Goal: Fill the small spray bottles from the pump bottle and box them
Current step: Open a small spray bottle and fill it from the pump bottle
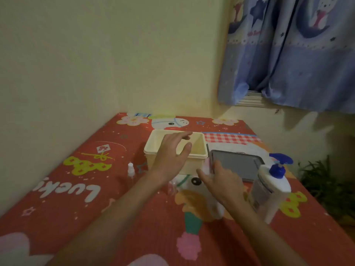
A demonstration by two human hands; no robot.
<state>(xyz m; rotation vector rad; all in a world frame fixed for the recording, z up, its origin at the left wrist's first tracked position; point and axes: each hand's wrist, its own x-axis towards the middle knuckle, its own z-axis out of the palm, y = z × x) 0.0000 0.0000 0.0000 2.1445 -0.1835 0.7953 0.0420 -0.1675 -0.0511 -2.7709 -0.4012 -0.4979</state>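
The left hand is spread open over the near rim of the box, fingers loose and holding nothing; whether the palm rests on the rim or hovers just above it cannot be told. The right hand lies low beside the grey lid, fingers half curled with the thumb out toward the box; it seems to grasp nothing, though its underside is hidden and something pale and blurred sits under the wrist. The box is open and looks empty from this angle. One spray bottle stands upright on the mat to the left of the box, apart from both hands, and a second clear one seems to lie just under the left forearm. The pump bottle stands to the right, near the lid. The step looks like setup, with filling not yet begun. To do it well, steady the box with the left hand, shift the lid clear, then bring a spray bottle close to the pump nozzle before uncapping, keeping it upright so nothing spills on the mat.
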